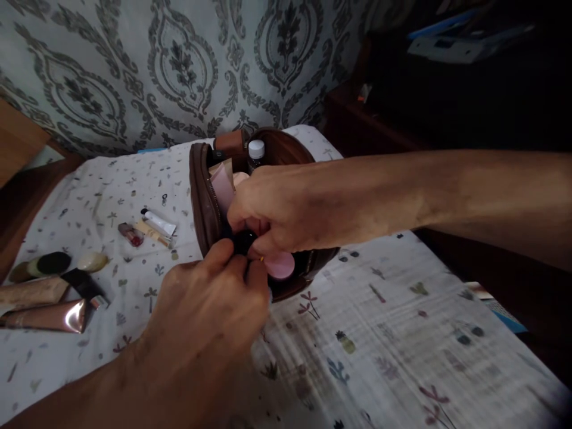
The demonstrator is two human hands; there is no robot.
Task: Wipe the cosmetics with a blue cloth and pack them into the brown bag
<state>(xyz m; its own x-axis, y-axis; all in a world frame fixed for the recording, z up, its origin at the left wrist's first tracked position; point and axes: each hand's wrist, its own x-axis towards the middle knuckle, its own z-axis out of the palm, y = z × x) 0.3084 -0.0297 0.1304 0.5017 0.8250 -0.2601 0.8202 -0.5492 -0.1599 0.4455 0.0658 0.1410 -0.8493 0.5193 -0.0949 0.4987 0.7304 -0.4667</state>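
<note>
A brown zippered cosmetic bag (202, 196) stands open on the patterned cloth. My right hand (268, 205) reaches into it from the right, fingers curled down and closed beside a dark round item (245, 241); what they grip is hidden. My left hand (218, 292) lies over the bag's near side, its fingers bent and closed, with the tips out of sight. Close to both hands a pink round item (280, 265) shows in the bag. Behind my right hand are a white-capped bottle (256, 150) and a pale pink packet (222, 186).
Left of the bag lie a small white tube (159, 223), a beige tube (152, 232) and a small red container (130, 234). Farther left are a shiny rose-gold tube (58, 316), a black-ended item (84, 286) and a cream oval item (92, 261). A patterned wall (179, 65) rises behind.
</note>
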